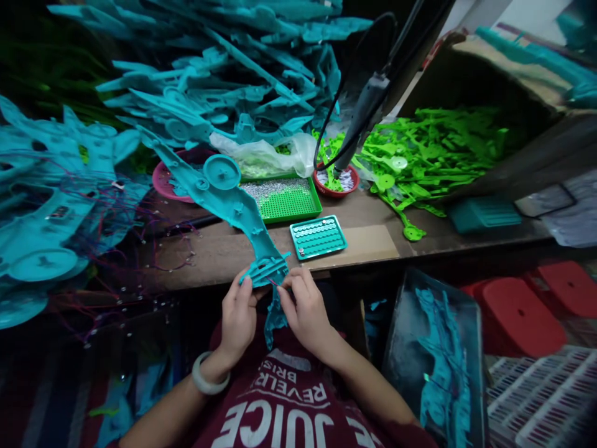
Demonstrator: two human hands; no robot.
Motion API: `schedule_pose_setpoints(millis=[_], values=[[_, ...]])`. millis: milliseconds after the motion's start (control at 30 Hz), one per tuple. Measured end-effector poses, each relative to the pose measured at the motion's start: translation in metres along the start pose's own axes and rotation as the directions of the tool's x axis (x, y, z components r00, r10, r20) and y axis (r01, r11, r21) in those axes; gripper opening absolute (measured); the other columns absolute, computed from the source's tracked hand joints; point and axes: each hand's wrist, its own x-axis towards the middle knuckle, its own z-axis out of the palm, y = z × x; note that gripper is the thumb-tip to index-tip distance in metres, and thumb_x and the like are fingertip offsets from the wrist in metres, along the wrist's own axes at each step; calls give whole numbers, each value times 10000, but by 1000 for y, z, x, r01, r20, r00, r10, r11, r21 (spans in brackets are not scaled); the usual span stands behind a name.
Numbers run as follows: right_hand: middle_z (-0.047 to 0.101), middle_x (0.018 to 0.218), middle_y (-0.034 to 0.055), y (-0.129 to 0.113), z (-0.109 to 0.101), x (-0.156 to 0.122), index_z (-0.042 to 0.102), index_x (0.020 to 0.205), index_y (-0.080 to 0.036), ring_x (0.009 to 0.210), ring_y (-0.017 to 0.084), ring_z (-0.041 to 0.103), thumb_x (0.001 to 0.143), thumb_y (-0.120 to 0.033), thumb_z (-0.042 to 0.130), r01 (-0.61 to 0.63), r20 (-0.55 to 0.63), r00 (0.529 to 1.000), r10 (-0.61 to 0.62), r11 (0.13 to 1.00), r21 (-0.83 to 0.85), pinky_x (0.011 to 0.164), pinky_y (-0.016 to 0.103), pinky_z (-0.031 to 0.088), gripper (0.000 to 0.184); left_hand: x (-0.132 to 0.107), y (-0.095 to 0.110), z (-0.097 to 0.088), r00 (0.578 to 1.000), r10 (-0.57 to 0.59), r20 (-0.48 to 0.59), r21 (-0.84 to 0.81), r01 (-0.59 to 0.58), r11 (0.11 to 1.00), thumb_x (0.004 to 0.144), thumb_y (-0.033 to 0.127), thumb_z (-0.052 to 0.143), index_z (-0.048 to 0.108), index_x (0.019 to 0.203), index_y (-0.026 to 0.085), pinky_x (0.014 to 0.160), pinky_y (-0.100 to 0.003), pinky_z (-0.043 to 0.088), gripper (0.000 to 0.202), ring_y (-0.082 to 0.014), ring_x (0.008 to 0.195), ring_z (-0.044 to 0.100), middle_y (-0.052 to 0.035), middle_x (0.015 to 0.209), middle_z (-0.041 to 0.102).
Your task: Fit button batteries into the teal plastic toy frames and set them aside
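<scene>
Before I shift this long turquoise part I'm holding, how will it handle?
The turquoise part looks thin-walled, so probably light for its size. It's likely stiff, extending without visible sagging. Its far end reaches well past your left hand, so it may tip.

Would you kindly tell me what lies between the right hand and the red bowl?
In the head view, a small teal tray lies between the right hand and the red bowl, with cardboard beside it.

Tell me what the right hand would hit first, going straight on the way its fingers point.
The right hand would likely meet the blue plastic part first, right at its fingertips; exact depth is unclear.
</scene>
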Motion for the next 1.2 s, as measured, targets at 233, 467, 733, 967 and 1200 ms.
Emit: schedule_pose_setpoints(millis=[233, 467, 733, 967, 1200], values=[[497, 1022, 82, 2, 12, 1, 593, 919, -183, 989, 196, 570, 943, -140, 573, -52, -267, 962, 64, 997, 51, 860, 338, 522, 53, 1, 2, 15, 999, -30, -27, 56, 31, 998, 827, 352, 791, 685, 1153, 242, 875, -287, 612, 360, -175, 965, 730, -28, 1073, 760], [494, 1016, 67, 8, 8, 3, 622, 893, -183, 973, 188, 573, 936, -151, 584, -127, -284, 944, 166, 980, 150, 855, 347, 530, 65, 6, 4, 22, 997, -74, -29, 54, 75, 996, 797, 311, 814, 646, 1179, 244, 839, -269, 622, 422, -164, 931, 735, -28, 1043, 764], [494, 1038, 77, 22, 14, -5, 644, 910, -188, 978, 193, 579, 942, -163, 592, -145, -284, 941, 185, 977, 157, 859, 354, 533, 67, 6, 2, 20, 992, -128, -2, 67, 128, 990, 772, 279, 828, 649, 1126, 242, 875, -272, 612, 399, -160, 963, 724, -20, 1040, 755], [509, 1019, 70, 20, 17, -1, 653, 874, -194, 996, 198, 568, 951, -206, 591, -209, -282, 917, 283, 941, 265, 907, 373, 509, 100, 12, -4, 20, 995, -102, -16, 128, 103, 986, 777, 306, 828, 642, 1147, 245, 888, -265, 584, 418, -148, 948, 711, -15, 1045, 750], [512, 1011, 64, 26, 32, 2, 678, 867, -202, 1002, 203, 555, 938, -220, 620, -214, -398, 861, 316, 936, 280, 910, 385, 498, 94, 13, -9, 17, 997, -77, -2, 188, 76, 979, 757, 314, 843, 654, 1129, 246, 896, -228, 544, 423, -133, 960, 692, -5, 1055, 739]])
